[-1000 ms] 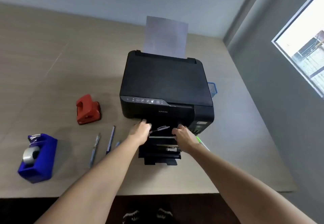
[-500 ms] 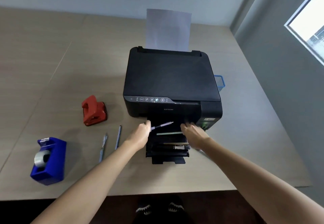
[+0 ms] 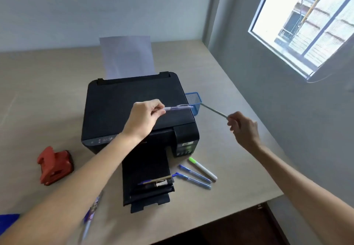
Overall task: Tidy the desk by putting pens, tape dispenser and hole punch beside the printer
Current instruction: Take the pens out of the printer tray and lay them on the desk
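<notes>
My left hand (image 3: 143, 119) is raised over the black printer (image 3: 134, 108) and pinches a clear purple pen (image 3: 177, 107) pointing right. To the right of the printer, my right hand (image 3: 243, 127) holds a thin grey-blue pen (image 3: 214, 111) whose far end reaches toward a blue mesh pen cup (image 3: 194, 100) beside the printer. The red hole punch (image 3: 54, 165) lies on the desk to the left. A corner of the blue tape dispenser (image 3: 8, 220) shows at the bottom left. Two pens (image 3: 156, 180) lie on the printer's output tray.
Right of the tray lie a green-capped white marker (image 3: 203, 169) and two blue pens (image 3: 193, 177). A blurred pen (image 3: 90, 216) lies by my left forearm. A paper sheet (image 3: 127, 57) stands in the rear feeder. A grey wall with a window (image 3: 306, 24) borders the desk's right edge.
Both hands have lifted from the output tray, each with a pen, and moved up and right toward the mesh cup. The camera view has shifted to the right.
</notes>
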Demonstrator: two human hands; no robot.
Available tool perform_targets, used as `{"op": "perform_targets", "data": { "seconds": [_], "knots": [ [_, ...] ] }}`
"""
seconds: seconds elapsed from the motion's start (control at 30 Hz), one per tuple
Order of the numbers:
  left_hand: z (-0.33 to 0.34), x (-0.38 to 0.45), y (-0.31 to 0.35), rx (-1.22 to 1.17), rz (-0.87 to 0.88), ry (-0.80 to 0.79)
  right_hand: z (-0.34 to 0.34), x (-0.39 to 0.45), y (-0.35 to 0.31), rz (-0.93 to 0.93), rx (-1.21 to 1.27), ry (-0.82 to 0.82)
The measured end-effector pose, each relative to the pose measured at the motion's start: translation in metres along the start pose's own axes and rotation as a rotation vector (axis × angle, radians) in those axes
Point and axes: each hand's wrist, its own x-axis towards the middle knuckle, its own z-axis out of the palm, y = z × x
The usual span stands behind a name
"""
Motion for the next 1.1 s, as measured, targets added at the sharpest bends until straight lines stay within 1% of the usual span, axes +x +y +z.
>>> {"op": "perform_targets", "data": {
  "seconds": [0.1, 0.17, 0.27, 0.37, 0.47, 0.57, 0.67, 0.73, 0.77, 0.83, 0.9, 0.93, 0.97, 1.0, 1.03, 1.07, 1.1],
  "knots": [
    [0.054, 0.064, 0.016, 0.106, 0.005, -0.053, 0.014, 0.047, 0.018, 0.126, 0.033, -0.038],
    [0.088, 0.1, 0.021, 0.246, -0.018, -0.085, 0.03, 0.076, 0.027, 0.15, 0.026, -0.076],
    [0.128, 0.14, 0.024, 0.515, -0.046, -0.175, 0.053, 0.114, 0.034, 0.113, -0.032, -0.149],
    [0.158, 0.165, 0.026, 0.704, -0.099, -0.301, 0.074, 0.144, 0.04, 0.056, -0.069, -0.219],
    [0.18, 0.173, 0.027, 0.816, -0.125, -0.421, 0.093, 0.158, 0.043, 0.039, -0.079, -0.299],
    [0.193, 0.175, 0.027, 0.859, -0.145, -0.486, 0.107, 0.166, 0.046, 0.034, -0.035, -0.352],
    [0.196, 0.175, 0.022, 0.833, -0.128, -0.49, 0.113, 0.166, 0.049, 0.028, 0.03, -0.386],
    [0.189, 0.167, 0.02, 0.73, -0.094, -0.445, 0.111, 0.159, 0.053, 0.029, 0.074, -0.401],
    [0.182, 0.16, 0.021, 0.64, -0.046, -0.395, 0.107, 0.153, 0.054, 0.03, 0.095, -0.393],
    [0.16, 0.134, 0.023, 0.401, 0.106, -0.255, 0.094, 0.138, 0.053, 0.012, 0.146, -0.304],
    [0.133, 0.093, 0.029, 0.2, 0.243, -0.133, 0.073, 0.111, 0.049, -0.045, 0.202, -0.142],
    [0.12, 0.067, 0.03, 0.148, 0.277, -0.09, 0.063, 0.093, 0.046, -0.096, 0.223, -0.072],
    [0.109, 0.037, 0.03, 0.124, 0.278, -0.06, 0.053, 0.07, 0.042, -0.162, 0.245, -0.023],
    [0.098, 0.005, 0.027, 0.115, 0.24, -0.044, 0.045, 0.045, 0.038, -0.238, 0.256, -0.009],
    [0.089, -0.027, 0.021, 0.116, 0.178, -0.033, 0.04, 0.018, 0.033, -0.323, 0.256, -0.034],
    [0.085, -0.059, 0.01, 0.126, 0.097, -0.033, 0.039, -0.008, 0.03, -0.41, 0.252, -0.102],
    [0.081, -0.09, -0.004, 0.146, 0.012, -0.048, 0.042, -0.033, 0.027, -0.488, 0.248, -0.211]
  ]
}}
